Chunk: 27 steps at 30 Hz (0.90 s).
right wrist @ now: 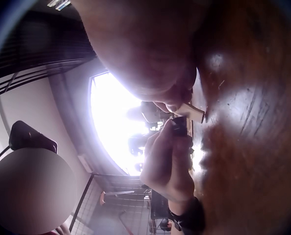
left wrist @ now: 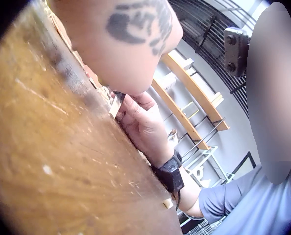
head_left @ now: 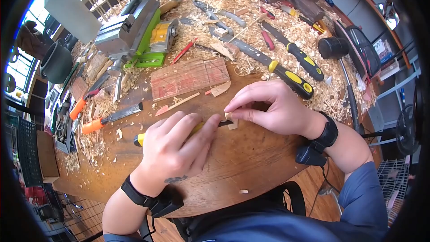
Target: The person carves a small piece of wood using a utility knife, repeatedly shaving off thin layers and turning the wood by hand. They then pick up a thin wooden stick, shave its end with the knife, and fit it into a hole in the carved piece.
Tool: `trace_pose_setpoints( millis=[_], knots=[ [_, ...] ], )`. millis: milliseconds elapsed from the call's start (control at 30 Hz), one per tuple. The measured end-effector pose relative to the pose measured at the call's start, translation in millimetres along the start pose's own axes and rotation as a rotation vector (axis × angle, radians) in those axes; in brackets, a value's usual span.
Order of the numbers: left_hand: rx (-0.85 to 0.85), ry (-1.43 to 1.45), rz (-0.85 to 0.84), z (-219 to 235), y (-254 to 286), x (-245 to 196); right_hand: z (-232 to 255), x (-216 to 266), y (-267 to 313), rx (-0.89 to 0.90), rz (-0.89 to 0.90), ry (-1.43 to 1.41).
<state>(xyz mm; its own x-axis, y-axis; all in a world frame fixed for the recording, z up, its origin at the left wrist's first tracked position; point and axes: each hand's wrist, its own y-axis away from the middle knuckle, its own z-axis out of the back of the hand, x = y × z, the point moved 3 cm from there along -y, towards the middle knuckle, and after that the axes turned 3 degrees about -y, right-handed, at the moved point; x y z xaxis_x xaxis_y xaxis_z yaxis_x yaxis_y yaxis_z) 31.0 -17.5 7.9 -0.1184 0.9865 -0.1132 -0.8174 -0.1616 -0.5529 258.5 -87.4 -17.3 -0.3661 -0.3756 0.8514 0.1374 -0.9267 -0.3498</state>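
Note:
My left hand (head_left: 177,145) grips a knife with a yellow-and-black handle (head_left: 140,140), most of it hidden under the fingers. Its short dark blade (head_left: 224,124) points right, toward a small pale piece of wood (head_left: 232,126). Thumb and fingertips of my right hand (head_left: 277,107) pinch that wood low over the table, right at the blade. Both wrist views show the wood close up: the left one has its pale end (left wrist: 115,106) by the right fingers, and in the right one the dark blade (right wrist: 179,126) lies against it.
Beyond the hands lie a red-stained board (head_left: 190,78) and a thin red-tipped stick (head_left: 177,104). Orange-handled chisels (head_left: 93,126) are at left, below a metal vise (head_left: 127,27). Yellow-and-black-handled saws (head_left: 293,79), a black mallet (head_left: 333,48) and heaped shavings (head_left: 286,31) fill the right and back.

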Motion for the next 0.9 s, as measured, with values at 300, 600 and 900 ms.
trace_pose_setpoints(
  millis=[300, 600, 900],
  knots=[
    [-0.105, -0.039, -0.026, -2, -2, 2, -1, -3, 0, -0.044, -0.045, -0.068],
    [-0.079, -0.064, -0.05, -8, -2, 4, -4, -6, 1, -0.072, -0.123, -0.117],
    [-0.049, -0.046, -0.047, -7, -2, 1, -4, -6, 1, -0.088, -0.142, -0.116]
  ],
)
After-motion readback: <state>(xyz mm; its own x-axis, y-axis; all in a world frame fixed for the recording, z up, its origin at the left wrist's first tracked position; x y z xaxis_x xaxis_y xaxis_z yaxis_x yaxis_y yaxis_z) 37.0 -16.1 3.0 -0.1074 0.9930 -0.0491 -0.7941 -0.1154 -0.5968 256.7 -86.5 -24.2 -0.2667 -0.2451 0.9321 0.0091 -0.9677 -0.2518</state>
